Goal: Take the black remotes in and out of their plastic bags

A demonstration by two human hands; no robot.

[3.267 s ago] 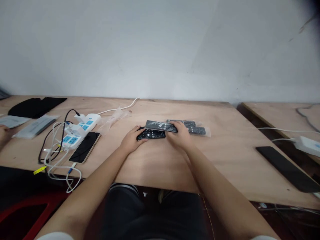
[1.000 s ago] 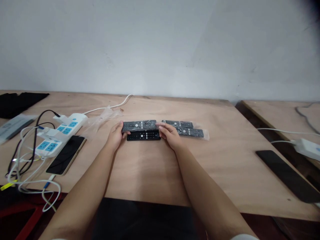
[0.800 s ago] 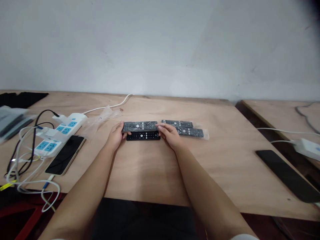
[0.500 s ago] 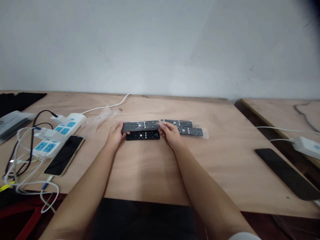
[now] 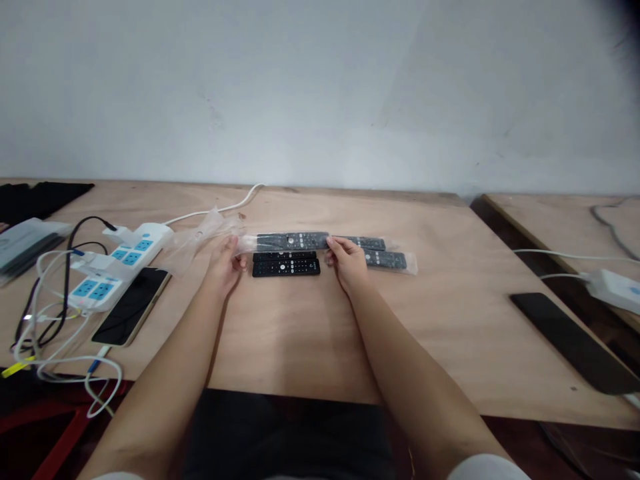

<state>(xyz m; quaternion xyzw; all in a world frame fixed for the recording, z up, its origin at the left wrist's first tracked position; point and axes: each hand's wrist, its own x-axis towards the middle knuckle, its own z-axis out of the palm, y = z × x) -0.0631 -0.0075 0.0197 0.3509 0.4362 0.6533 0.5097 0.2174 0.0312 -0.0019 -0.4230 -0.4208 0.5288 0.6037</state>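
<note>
A black remote control in a clear plastic sleeve (image 5: 293, 241) is stretched between my hands, just above the table. My left hand (image 5: 225, 265) pinches the loose end of the sleeve at its left. My right hand (image 5: 349, 261) grips the right end, thumb on top. Below it lie two bare black remotes, one behind the other; the front remote (image 5: 286, 267) shows fully, the rear remote (image 5: 280, 255) partly behind the sleeve. Right of my right hand are two more sleeved remotes, a nearer remote (image 5: 387, 260) and a farther remote (image 5: 371, 244), partly covered by my fingers.
A crumpled plastic sleeve (image 5: 200, 233) lies left of my left hand. Beyond it are a white power strip (image 5: 150, 233) with tangled cables and a phone (image 5: 133, 307). A dark phone (image 5: 570, 343) rests at the right edge. A wall stands behind the wooden table (image 5: 430, 320).
The sleeved remote has shifted right and slightly up, showing the second bare remote beneath. My left hand has moved left, onto the sleeve's loose end.
</note>
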